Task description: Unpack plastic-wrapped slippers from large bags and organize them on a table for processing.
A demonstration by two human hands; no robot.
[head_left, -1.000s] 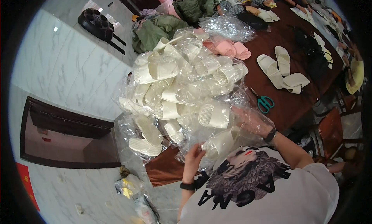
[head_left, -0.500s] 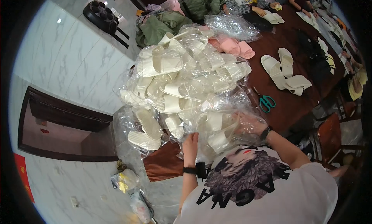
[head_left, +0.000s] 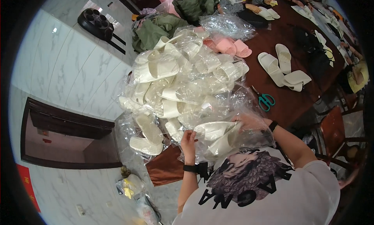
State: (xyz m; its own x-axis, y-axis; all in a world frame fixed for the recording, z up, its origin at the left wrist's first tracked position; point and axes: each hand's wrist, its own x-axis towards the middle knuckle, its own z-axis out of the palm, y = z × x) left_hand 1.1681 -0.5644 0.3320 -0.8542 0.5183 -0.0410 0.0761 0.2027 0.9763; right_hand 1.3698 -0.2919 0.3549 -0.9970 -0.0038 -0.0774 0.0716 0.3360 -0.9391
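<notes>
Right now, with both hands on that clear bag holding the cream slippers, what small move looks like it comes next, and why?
Probably setting the clear bag onto the pile of bagged slippers. The left hand grips one edge, the right hand the other, and a cream pair already lies inside. The pile sits just ahead of it on the table.

Bright, even light fills the room, and glare bounces off the pale marble floor (head_left: 70,65) left of the heap of bagged slippers (head_left: 183,81). The clear plastic on that heap throws white glints all over. Shadows stay soft and short around it. Focus holds at the heap; far beyond it, detail smears. The fisheye bends the floor lines, and a black rim rings everything.
</notes>
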